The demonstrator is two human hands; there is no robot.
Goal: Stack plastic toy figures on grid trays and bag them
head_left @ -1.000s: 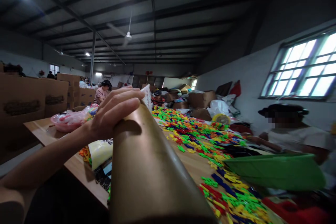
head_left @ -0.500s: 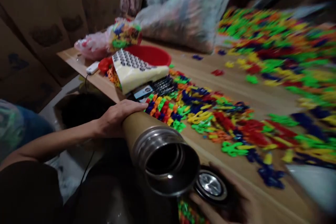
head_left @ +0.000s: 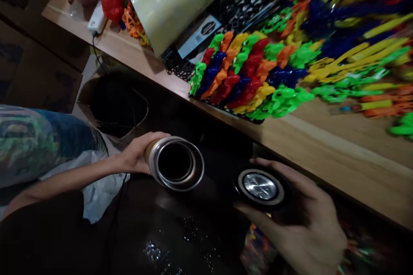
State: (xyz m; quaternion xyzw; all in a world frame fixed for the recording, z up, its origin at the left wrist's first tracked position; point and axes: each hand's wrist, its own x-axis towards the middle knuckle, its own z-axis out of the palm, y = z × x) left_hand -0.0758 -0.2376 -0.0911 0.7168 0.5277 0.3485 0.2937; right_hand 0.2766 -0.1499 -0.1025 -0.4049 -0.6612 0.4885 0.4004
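My left hand (head_left: 139, 153) is wrapped round the side of a thermos flask (head_left: 199, 163), whose uncapped steel mouth faces me; the inside looks dark. In my right hand (head_left: 309, 219) is the flask's black lid (head_left: 237, 187), its shiny metal disc turned up toward me. A gap separates lid and flask. Both are held below the table edge, over a dark lap or apron with shiny wet-looking drops (head_left: 153, 251) on it. The lower part of the flask is hidden behind its mouth and my hand.
On the wooden table (head_left: 325, 150) lie rows of colourful plastic pieces (head_left: 238, 73), a cream patterned bag (head_left: 167, 4), a black perforated tray (head_left: 248, 2) and a white corded device (head_left: 97, 19). Under the edge stands an open box (head_left: 143, 111); a printed sack (head_left: 48, 142) is at left.
The view has tipped downward. The flask has moved down and away from the table, and the lid is now clearly apart from it. Both hands keep their hold.
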